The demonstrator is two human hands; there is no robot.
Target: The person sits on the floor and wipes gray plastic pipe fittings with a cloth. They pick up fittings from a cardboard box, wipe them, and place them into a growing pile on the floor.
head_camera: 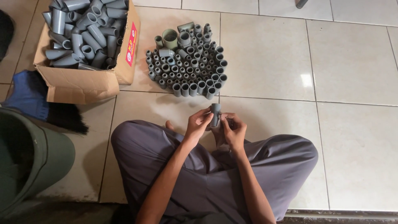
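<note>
Standing upright between both hands' fingers (pixel 206 117), grey pipe piece (pixel 215 113).

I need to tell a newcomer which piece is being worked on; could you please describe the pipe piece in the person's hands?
Start at the cardboard box of grey pipe pieces, then the cluster of upright pieces on the tiled floor. Just below it, a short grey pipe piece is pinched between the left hand and right hand, the only one off the floor.

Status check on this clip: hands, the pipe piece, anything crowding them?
Left hand and right hand both grip one grey pipe piece, upright. Standing pipe cluster ahead, apart. Nothing between.
</note>
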